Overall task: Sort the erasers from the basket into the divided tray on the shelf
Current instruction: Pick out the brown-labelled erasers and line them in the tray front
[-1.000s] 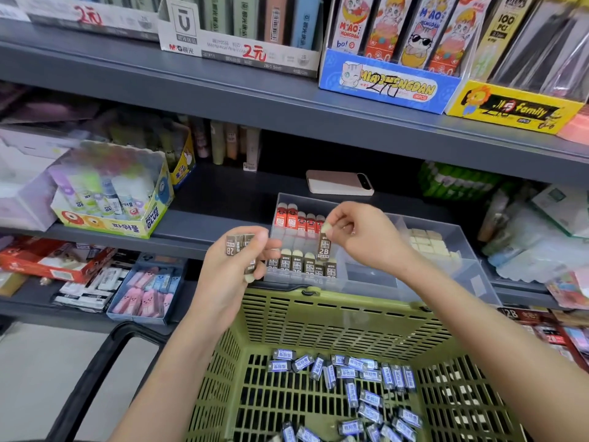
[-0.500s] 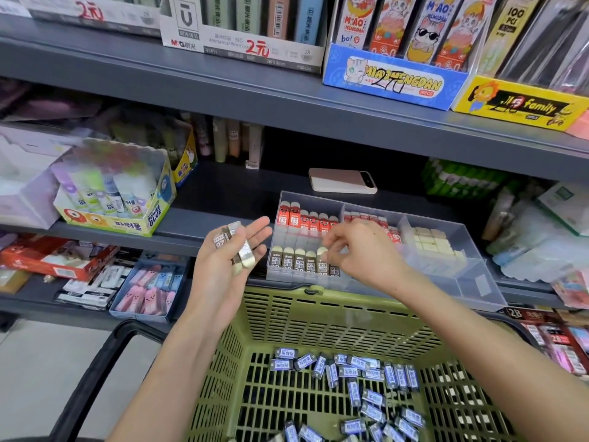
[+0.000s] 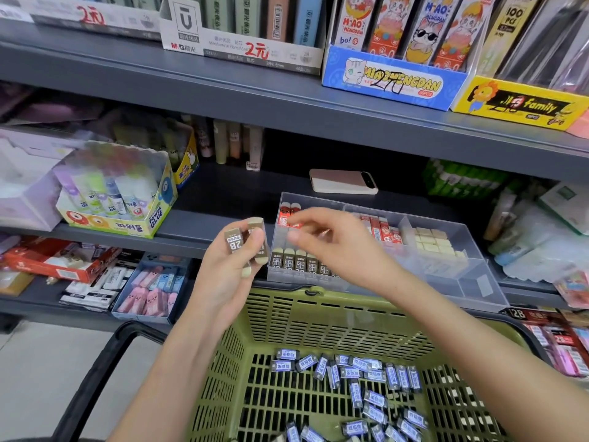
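Note:
My left hand (image 3: 229, 272) grips a small bunch of brown 2B erasers (image 3: 243, 242) just left of the clear divided tray (image 3: 478, 266) on the shelf. My right hand (image 3: 331, 247) hovers over the tray's left compartment, fingers loosely extended toward the left hand, with nothing seen in it. A row of brown erasers (image 3: 298, 264) stands at the tray's front; red erasers (image 3: 381, 229) and cream erasers (image 3: 430, 242) fill other sections. Below, the green basket (image 3: 318, 317) holds several blue-sleeved erasers (image 3: 353, 371).
A pink-and-white phone (image 3: 342, 181) lies on the shelf behind the tray. A glue-stick box (image 3: 118, 202) stands to the left. The upper shelf edge (image 3: 287, 100) overhangs. The basket's black handle (image 3: 95, 374) hangs at lower left. Boxes of stationery sit on the lower shelf.
My right hand set a brown eraser into the tray's front row, then lifted and moved back toward my left hand. My left hand closed round its erasers and raised them.

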